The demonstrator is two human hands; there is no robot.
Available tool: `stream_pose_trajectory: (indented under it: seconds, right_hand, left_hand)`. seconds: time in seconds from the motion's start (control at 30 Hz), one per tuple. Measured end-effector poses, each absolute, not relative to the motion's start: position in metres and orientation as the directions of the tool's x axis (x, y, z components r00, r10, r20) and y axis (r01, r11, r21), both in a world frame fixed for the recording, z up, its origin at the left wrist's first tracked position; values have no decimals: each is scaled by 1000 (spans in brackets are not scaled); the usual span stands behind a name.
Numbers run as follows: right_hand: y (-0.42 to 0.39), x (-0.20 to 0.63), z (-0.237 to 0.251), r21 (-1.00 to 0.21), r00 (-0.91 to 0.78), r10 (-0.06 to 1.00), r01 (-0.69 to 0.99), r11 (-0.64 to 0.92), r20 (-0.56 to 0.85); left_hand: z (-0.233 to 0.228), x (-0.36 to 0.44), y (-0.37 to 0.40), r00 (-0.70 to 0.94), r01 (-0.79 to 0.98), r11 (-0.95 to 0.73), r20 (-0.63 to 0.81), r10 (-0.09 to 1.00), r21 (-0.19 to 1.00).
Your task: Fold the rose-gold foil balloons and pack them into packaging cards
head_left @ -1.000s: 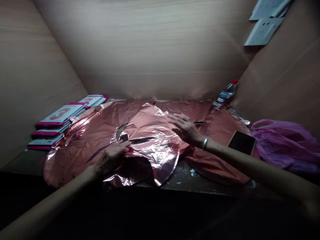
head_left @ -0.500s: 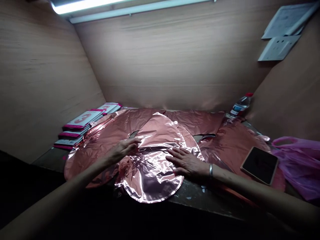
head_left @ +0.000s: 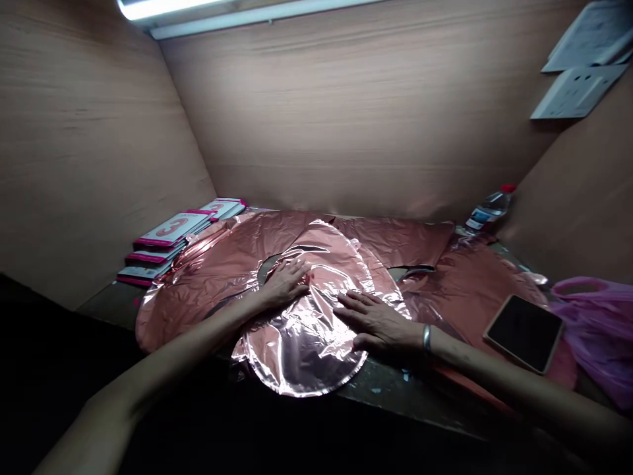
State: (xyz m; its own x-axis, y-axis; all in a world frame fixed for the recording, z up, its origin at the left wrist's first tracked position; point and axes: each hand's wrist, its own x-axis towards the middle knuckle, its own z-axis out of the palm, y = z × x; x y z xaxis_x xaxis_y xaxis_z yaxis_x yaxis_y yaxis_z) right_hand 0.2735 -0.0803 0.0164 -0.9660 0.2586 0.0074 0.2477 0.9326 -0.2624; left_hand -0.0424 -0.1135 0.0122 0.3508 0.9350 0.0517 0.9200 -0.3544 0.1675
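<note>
A shiny rose-gold foil balloon (head_left: pixel 316 356), flat and creased, lies across the worktop with a rounded end towards me. On its left side my left hand (head_left: pixel 285 284) lies palm down, fingers stretched out and touching the foil. My right hand (head_left: pixel 378 323) rests flat on the balloon's right edge, its fingers spread. A silver bracelet (head_left: pixel 426 338) circles the right wrist. More rose-gold foil (head_left: pixel 475 284) is spread out beneath and to both sides. Between the layers, near my left fingers, a dark opening shows. What lies under each palm is hidden.
Stacked flat packets (head_left: pixel 171 229) printed with a figure 3 stand at the left. To the right are a phone (head_left: pixel 525 333), a pink plastic bag (head_left: pixel 593 330) and a water bottle (head_left: pixel 489 210). Wooden panels (head_left: pixel 316 119) enclose the back and sides.
My left hand has moved right and slightly forward and now lies flatter on the foil. My right hand stays on the balloon's right edge. The view has shifted slightly.
</note>
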Motion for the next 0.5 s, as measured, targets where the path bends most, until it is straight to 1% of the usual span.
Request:
stream_pose_trajectory:
  seconds: [0.07, 0.1, 0.17, 0.23, 0.3, 0.4, 0.47, 0.5]
  right_hand:
    - [-85, 278, 24, -296, -978, 208, 191, 936, 25]
    - [-89, 281, 28, -306, -985, 169, 150, 940, 36]
    - [-99, 283, 35, -306, -993, 98, 74, 949, 64]
    - [-109, 283, 39, -275, -994, 66, 41, 961, 83]
    - [-115, 281, 39, -219, -992, 91, 69, 973, 90]
    - [-118, 278, 34, -110, -980, 177, 167, 980, 91]
    - [-117, 278, 29, -48, -969, 227, 223, 974, 103]
    - [-115, 278, 28, -25, -967, 232, 230, 973, 109]
  left_hand:
    - [15, -35, -125, 428, 875, -436, 85, 900, 210]
    - [16, -30, -131, 478, 849, -479, 61, 876, 226]
    - [14, -22, -142, 556, 810, -533, -33, 830, 242]
    - [13, -17, -148, 573, 806, -539, -94, 814, 244]
    - [14, -15, -151, 560, 817, -523, -119, 820, 245]
    - [16, -16, -150, 553, 824, -514, -142, 821, 237]
    - [15, -17, -150, 559, 821, -523, -136, 818, 227]
    - [14, -18, -150, 564, 818, -530, -126, 816, 224]
